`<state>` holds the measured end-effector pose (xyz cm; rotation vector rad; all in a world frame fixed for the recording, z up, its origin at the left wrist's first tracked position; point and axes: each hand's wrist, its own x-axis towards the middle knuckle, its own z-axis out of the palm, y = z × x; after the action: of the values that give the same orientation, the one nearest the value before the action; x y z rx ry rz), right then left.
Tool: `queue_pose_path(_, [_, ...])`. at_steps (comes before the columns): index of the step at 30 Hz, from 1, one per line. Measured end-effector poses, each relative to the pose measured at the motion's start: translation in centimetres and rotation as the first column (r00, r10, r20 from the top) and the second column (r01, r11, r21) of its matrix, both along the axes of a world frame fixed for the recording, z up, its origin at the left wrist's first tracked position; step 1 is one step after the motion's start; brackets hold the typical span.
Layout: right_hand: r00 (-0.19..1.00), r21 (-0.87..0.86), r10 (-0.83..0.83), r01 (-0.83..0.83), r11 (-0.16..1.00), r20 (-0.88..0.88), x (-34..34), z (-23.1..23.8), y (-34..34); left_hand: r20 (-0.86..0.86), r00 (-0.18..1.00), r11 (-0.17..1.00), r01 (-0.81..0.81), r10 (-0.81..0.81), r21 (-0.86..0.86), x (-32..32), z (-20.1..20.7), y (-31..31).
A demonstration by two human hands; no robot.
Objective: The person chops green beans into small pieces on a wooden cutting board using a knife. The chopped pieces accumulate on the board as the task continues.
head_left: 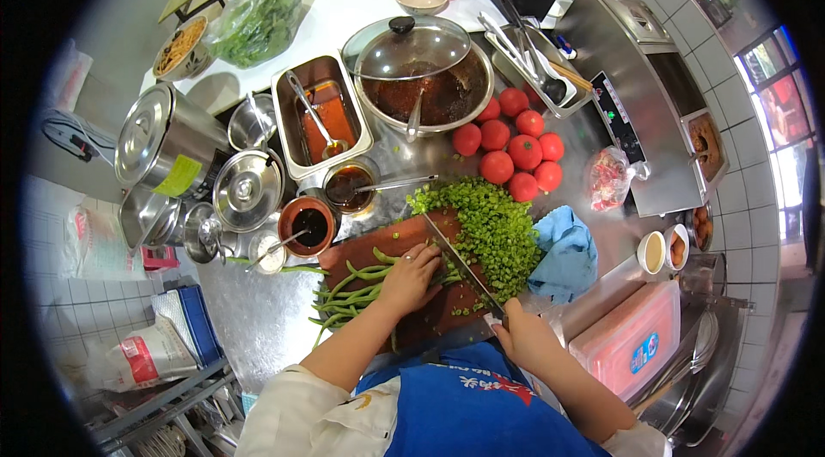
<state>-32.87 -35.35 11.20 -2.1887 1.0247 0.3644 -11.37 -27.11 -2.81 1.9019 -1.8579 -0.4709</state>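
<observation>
Long green beans (351,292) lie side by side on a brown cutting board (427,326). My left hand (411,276), a ring on one finger, is closed over them, its fingertips close to the blade. In my right hand (524,335) is the handle of a kitchen knife (461,262); its long blade slants away to the far left across the board, just right of my left fingers. A big heap of chopped green beans (494,229) is on the blade's right side, spreading past the board's far edge. Small pieces lie near the blade. My left palm hides some beans.
Several tomatoes (525,152) sit behind the heap; a blue cloth (564,255) touches its right side. Beyond stand a lidded pot (481,104) and a sauce tray (288,147) with a ladle. Sauce bowls (308,226) are left, a plastic container (626,341) right.
</observation>
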Motion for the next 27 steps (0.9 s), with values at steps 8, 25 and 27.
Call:
queue_pose_path(8, [0.988, -0.015, -0.045, 0.048, 0.999, 0.146, 0.0, -4.4, -0.4, -0.015, 0.999, 0.997, 0.031, -0.030, 0.071, 0.0, 0.6, -0.8])
queue_pose_path(25, [0.979, -0.060, -0.089, 0.101, 0.993, 0.184, -0.5, -6.1, 0.0, 0.141, 0.981, 0.991, -0.137, 0.136, -0.003, -2.8, 0.6, -1.5])
queue_pose_path(27, [0.974, -0.047, -0.118, 0.129, 0.991, 0.194, -0.4, -6.3, 0.3, 0.167, 0.978, 0.992, -0.119, 0.125, -0.042, -2.7, 0.5, -2.3])
